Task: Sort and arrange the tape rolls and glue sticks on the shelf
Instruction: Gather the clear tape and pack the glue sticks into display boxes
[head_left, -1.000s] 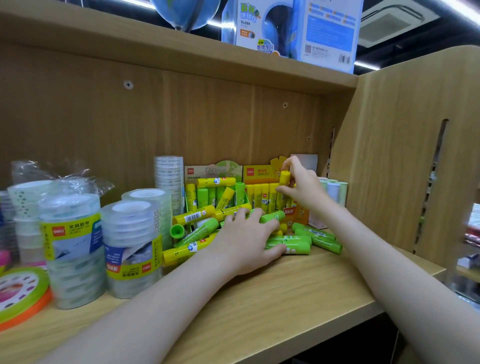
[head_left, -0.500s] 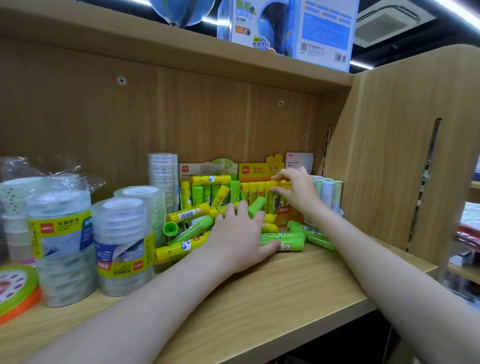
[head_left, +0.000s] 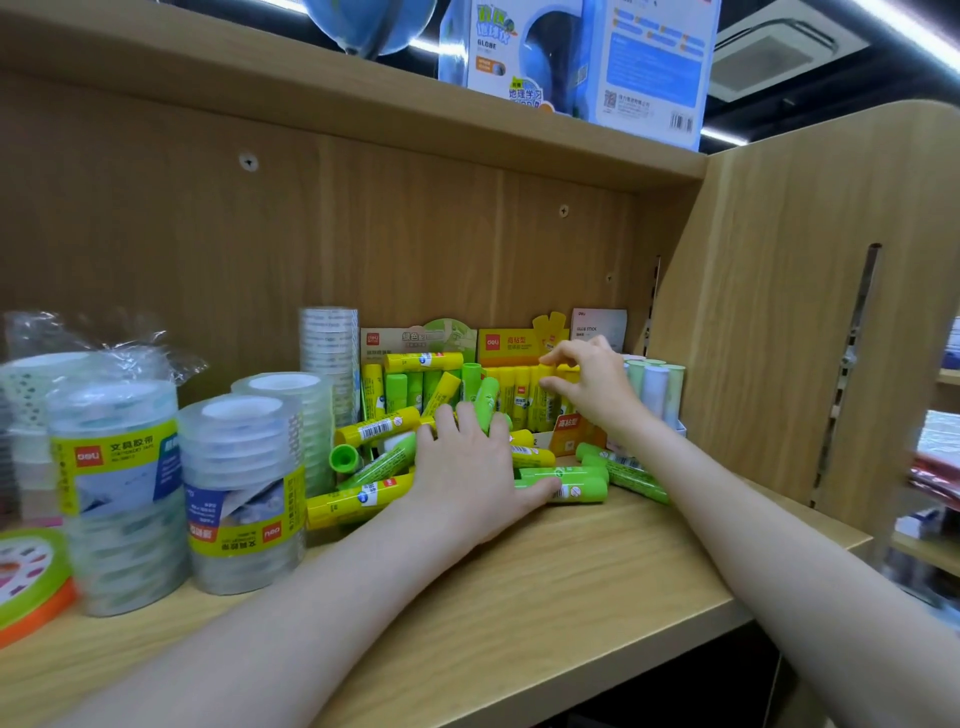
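On the wooden shelf (head_left: 571, 582), 2 wrapped stacks of tape rolls (head_left: 239, 488) stand left of a pile of loose glue sticks (head_left: 374, 426). The left hand (head_left: 467, 478) lies flat on that pile, fingers loose, holding nothing. The right hand (head_left: 592, 384) pinches an upright yellow stick (head_left: 545, 395) in the yellow box (head_left: 511, 343) behind.

We see tape stacks (head_left: 239, 488) left on the shelf (head_left: 545, 587), loose glue sticks (head_left: 374, 467) right of them, and display boxes (head_left: 514, 348) of upright sticks behind.
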